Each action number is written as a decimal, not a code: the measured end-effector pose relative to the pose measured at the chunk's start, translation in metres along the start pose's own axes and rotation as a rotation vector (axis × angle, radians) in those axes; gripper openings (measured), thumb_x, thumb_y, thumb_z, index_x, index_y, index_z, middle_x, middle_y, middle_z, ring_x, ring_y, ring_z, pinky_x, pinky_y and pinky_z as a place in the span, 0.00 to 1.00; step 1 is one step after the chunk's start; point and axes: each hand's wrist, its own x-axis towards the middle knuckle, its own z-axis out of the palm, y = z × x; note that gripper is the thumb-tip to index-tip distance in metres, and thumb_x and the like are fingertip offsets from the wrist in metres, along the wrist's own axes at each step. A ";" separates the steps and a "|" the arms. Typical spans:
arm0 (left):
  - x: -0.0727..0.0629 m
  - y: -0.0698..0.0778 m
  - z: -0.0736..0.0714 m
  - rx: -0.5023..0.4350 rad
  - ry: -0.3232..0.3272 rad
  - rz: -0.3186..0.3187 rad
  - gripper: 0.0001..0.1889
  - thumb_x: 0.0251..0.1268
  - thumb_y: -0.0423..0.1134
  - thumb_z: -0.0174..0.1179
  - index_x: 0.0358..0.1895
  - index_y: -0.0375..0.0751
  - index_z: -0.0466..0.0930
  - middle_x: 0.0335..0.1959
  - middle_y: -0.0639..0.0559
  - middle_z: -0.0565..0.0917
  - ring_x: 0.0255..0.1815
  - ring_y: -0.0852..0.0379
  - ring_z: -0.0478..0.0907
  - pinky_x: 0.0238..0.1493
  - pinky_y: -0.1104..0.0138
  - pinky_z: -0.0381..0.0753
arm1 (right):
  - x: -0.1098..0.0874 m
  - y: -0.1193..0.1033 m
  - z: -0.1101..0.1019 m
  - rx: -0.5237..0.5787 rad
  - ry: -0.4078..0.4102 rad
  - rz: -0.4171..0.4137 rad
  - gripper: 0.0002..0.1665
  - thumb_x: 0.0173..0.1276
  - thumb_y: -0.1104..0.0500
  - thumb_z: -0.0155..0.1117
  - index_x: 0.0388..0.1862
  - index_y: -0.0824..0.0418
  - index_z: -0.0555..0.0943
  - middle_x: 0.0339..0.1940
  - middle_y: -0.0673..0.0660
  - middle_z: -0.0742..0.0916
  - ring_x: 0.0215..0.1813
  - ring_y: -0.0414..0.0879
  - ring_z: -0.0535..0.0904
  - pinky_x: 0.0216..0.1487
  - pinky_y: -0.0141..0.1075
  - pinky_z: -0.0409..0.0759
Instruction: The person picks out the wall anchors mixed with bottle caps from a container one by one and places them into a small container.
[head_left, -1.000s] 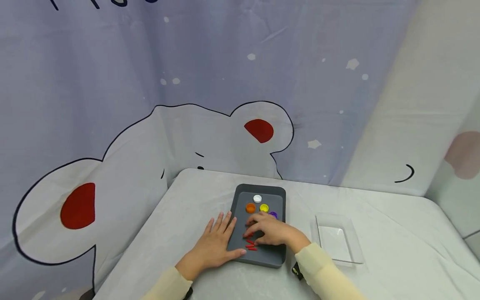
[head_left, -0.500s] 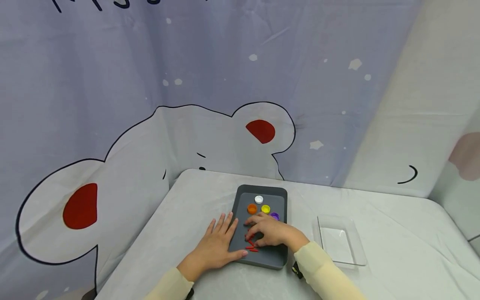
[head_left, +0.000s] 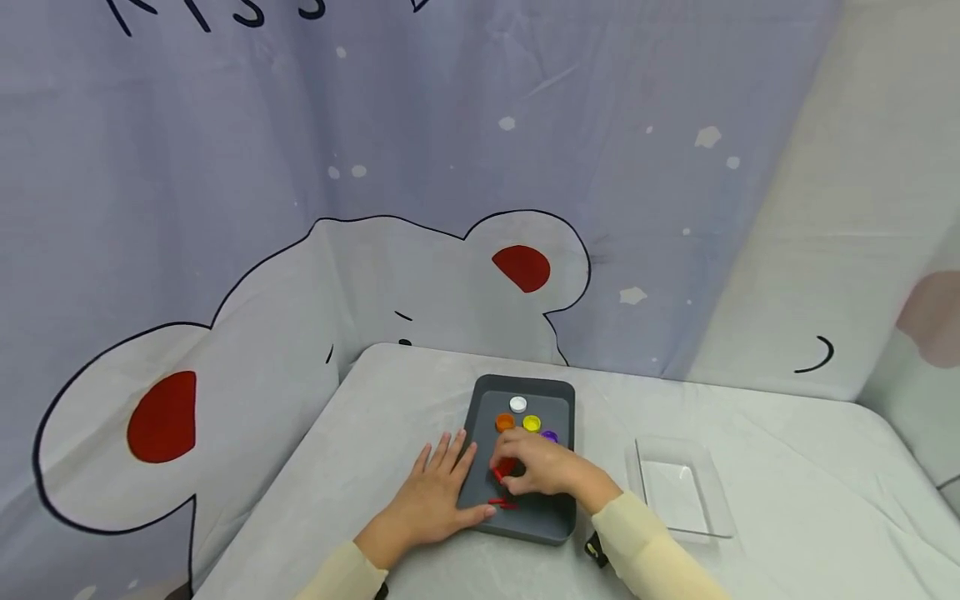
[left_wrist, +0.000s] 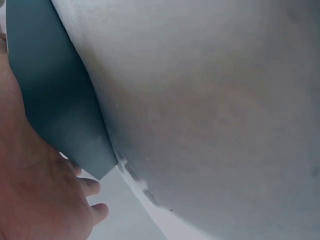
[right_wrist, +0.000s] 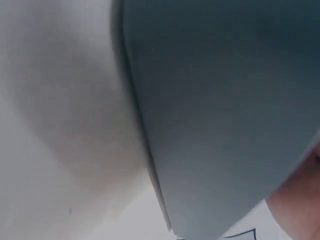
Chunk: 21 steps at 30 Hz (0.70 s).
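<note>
Over the grey tray [head_left: 543, 527], my right hand [head_left: 546, 463] pinches small red sticks [head_left: 502, 471] between thumb and fingers; how many it holds I cannot tell. A few more red sticks [head_left: 504, 503] lie on the tray floor near my left thumb. My left hand [head_left: 426, 498] rests with fingers spread along the tray's left side, its thumb reaching over the rim. In the left wrist view, that hand [left_wrist: 40, 187] lies beside the tray's outer wall [left_wrist: 62, 95]. The tray's wall [right_wrist: 210, 120] fills much of the right wrist view, hiding most of the right hand [right_wrist: 300, 202].
Toward the tray's far end sit round caps: white [head_left: 517, 404], orange [head_left: 505, 422], yellow [head_left: 532, 423] and purple [head_left: 551, 436], the last partly covered by my right hand. A clear plastic box [head_left: 678, 487] stands to the right on the white-covered table [head_left: 810, 500].
My right fingers have drawn together on red sticks and lifted slightly off the tray floor. Fewer red sticks lie loose now. The left hand stays in place.
</note>
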 end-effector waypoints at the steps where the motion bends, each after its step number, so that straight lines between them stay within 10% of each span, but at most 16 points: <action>1: 0.000 0.000 0.000 0.001 0.001 0.000 0.54 0.64 0.79 0.45 0.81 0.40 0.54 0.83 0.41 0.49 0.83 0.37 0.45 0.76 0.38 0.48 | -0.002 0.000 -0.002 0.003 0.020 -0.007 0.13 0.63 0.60 0.69 0.47 0.55 0.87 0.51 0.48 0.83 0.53 0.42 0.77 0.60 0.39 0.78; 21: -0.002 0.002 -0.002 -0.010 0.030 0.011 0.54 0.64 0.78 0.47 0.80 0.38 0.57 0.82 0.39 0.52 0.82 0.35 0.47 0.75 0.37 0.49 | -0.055 -0.016 -0.036 0.129 0.401 -0.026 0.16 0.64 0.65 0.72 0.50 0.54 0.87 0.34 0.42 0.86 0.35 0.42 0.83 0.38 0.32 0.81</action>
